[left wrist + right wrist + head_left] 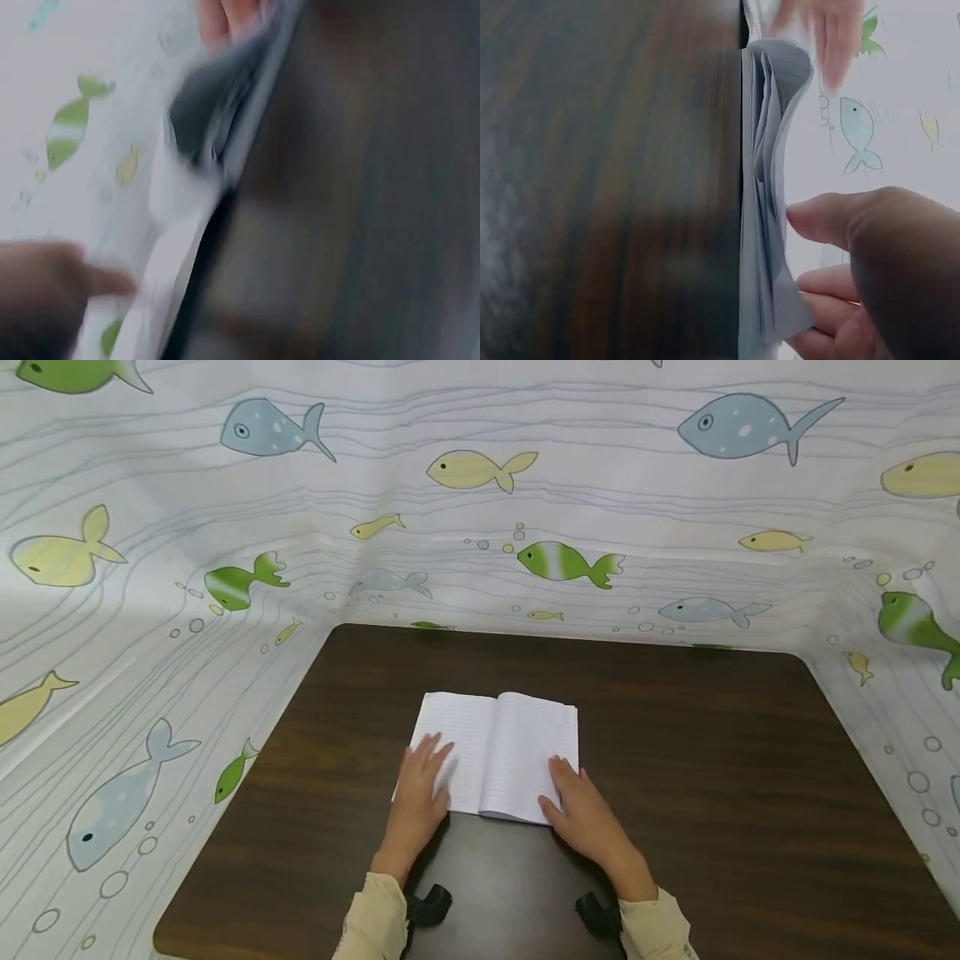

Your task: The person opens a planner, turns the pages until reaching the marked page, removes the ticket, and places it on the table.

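An open notebook with ruled white pages lies on the dark table. My left hand is over the left page's lower outer part, fingers spread and fairly straight, and looks blurred in the left wrist view. On the other side, my right hand rests at the right page's lower outer corner. Its thumb touches the page, while the other fingers lie along the outer edge. In the right wrist view the notebook's pages appear edge-on, the upper ones bulging and slightly separated. Neither hand visibly curls round anything.
The brown wooden table stretches out on both sides of the notebook. A white fish-printed sheet rises behind it and along its left and right sides. Black wrist mounts sit at both cream sleeves.
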Available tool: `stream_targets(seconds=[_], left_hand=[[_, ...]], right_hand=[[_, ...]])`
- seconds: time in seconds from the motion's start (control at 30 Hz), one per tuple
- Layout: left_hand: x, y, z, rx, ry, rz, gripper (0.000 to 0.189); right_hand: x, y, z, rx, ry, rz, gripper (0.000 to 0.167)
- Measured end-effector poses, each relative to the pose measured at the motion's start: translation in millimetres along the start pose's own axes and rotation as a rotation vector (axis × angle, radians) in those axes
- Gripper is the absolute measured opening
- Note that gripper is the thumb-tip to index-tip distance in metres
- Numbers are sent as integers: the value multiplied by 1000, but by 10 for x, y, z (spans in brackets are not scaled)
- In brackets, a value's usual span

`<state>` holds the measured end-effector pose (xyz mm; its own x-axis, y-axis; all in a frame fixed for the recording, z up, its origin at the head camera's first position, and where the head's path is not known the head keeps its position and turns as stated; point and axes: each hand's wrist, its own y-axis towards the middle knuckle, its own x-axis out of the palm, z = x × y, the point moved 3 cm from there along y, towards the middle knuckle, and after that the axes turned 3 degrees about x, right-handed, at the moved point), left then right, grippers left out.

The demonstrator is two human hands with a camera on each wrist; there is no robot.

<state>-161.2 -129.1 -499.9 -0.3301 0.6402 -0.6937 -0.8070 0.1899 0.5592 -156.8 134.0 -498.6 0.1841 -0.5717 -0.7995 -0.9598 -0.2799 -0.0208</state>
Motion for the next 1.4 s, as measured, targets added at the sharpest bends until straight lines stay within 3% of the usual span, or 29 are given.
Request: stream_targets(seconds=[0.1,0.2,0.3,0.43,0.53,0.7,0.87,1.1,1.33,1.4], left_hand=[[208,-1,157,107,-75,-215,54],[385,-43,276,144,-3,-454,66],[468,-62,321,167,107,-552,77],[484,-42,306,163,130,-550,81],[480,-36,287,155,97,-572,82],[474,-39,273,142,43,-592,83],[467,-31,232,141,-14,-585,89],[420,3,163,109,-184,-537,99],[331,7,74,-55,-348,-512,93],[308,17,39,-77,-368,-495,91]], right_hand=[[-1,-44,-13,-18,-63,71,58],[-33,-77,-31,-50,-119,185,48],[-87,-74,-63,-92,-130,281,40],[-105,-30,-100,-108,-76,288,40],[-49,9,-132,-101,-52,222,47],[114,59,-169,-118,-123,80,64],[196,95,-223,-128,-117,26,76],[218,157,-269,-143,-90,-15,87],[224,174,-209,-115,-41,-19,85],[214,182,-190,-107,-30,-14,83]])
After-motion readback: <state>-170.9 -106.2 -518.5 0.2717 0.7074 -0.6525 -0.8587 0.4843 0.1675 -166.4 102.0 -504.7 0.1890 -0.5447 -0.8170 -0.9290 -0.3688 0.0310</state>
